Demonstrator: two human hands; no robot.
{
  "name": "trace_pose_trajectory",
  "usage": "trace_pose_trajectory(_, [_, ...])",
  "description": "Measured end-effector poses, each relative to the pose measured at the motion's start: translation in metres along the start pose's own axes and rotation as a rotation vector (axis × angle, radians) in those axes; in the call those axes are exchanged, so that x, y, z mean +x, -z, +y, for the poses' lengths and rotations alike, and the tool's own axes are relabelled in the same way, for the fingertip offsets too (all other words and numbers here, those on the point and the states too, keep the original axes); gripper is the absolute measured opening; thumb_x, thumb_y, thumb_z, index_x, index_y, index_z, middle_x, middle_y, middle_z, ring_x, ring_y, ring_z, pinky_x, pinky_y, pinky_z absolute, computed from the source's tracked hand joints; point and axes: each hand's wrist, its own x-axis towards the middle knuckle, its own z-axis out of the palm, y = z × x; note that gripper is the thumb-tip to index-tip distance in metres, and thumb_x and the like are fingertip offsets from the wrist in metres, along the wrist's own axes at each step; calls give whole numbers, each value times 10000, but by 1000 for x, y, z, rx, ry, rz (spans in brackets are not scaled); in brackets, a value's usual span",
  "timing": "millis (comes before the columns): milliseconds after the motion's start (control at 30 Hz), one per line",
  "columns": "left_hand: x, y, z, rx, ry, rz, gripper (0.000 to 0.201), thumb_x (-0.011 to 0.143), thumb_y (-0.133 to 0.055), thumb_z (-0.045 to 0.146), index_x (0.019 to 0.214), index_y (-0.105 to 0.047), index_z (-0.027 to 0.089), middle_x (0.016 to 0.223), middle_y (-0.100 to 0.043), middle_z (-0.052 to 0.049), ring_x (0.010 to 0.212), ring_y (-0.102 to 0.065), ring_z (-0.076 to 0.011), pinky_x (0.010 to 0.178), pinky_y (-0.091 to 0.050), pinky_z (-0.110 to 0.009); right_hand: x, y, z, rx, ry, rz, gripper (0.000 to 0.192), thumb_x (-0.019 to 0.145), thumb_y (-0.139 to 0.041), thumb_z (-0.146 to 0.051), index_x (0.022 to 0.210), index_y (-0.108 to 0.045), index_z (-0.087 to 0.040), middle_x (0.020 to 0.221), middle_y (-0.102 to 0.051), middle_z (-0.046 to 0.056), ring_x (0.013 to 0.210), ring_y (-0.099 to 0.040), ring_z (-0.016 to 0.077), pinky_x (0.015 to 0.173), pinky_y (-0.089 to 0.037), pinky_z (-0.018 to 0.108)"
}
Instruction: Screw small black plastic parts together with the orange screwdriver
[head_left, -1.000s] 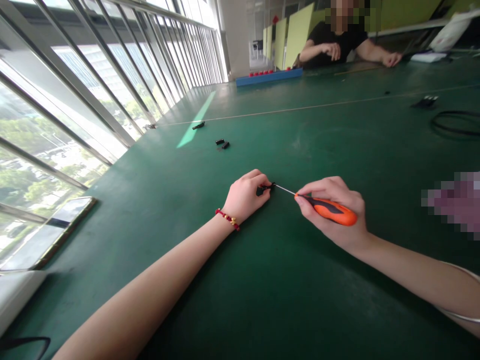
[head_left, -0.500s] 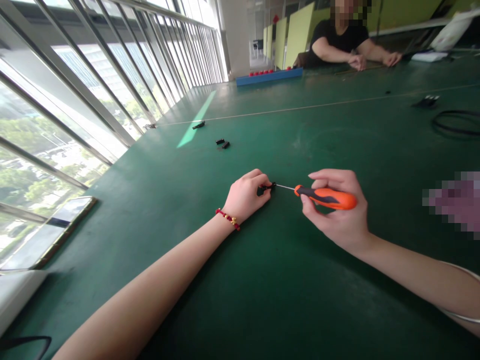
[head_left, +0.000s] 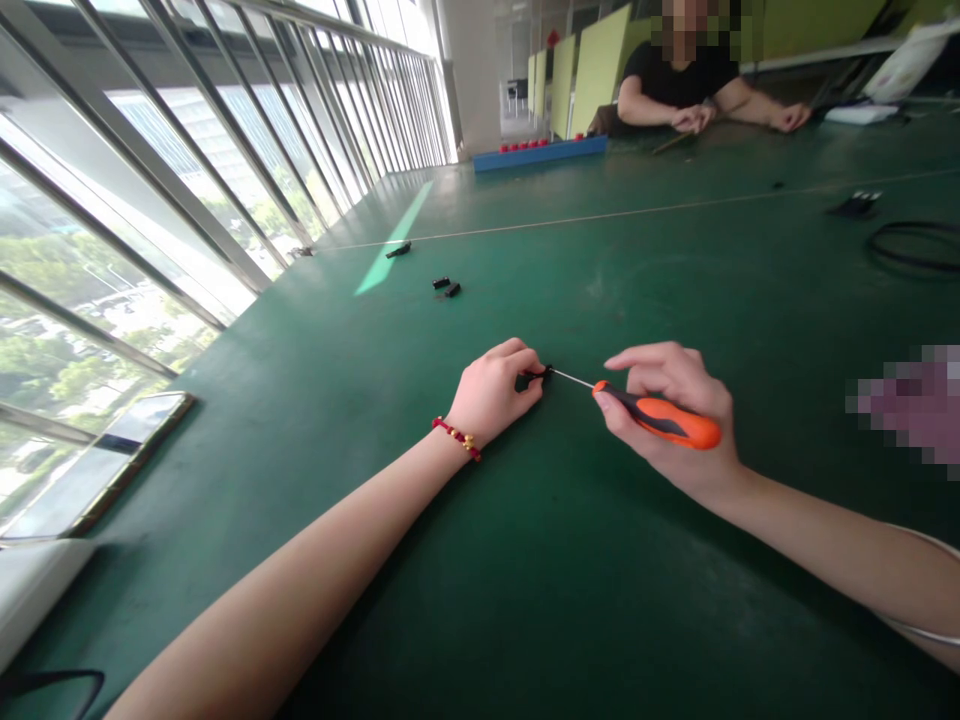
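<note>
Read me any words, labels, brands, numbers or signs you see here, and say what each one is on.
No text can be read in this picture.
Screwdriver: no legible lettering.
Black part in the left hand: too small to tell.
Phone: nothing legible.
Red shape in the background: too small and blurred.

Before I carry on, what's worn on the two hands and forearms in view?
Both the left hand and right hand are gloveless. The left wrist wears a thin red bracelet with gold-coloured beads. A thin whitish band crosses the right forearm; I can't tell whether it's a sleeve edge.
</note>
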Motion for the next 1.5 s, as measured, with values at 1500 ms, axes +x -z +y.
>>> trace_pose_trajectory(1500, [2,0,-1,-97,44,6,117,799,-561,222,834,-668,192,854,-657,-16,847,-591,-163,759,-483,-286,1,-2,5,3,-133,-157,19,773,-584,-216,769,-588,-234,695,-653,-8,711,-557,163,683,-453,302])
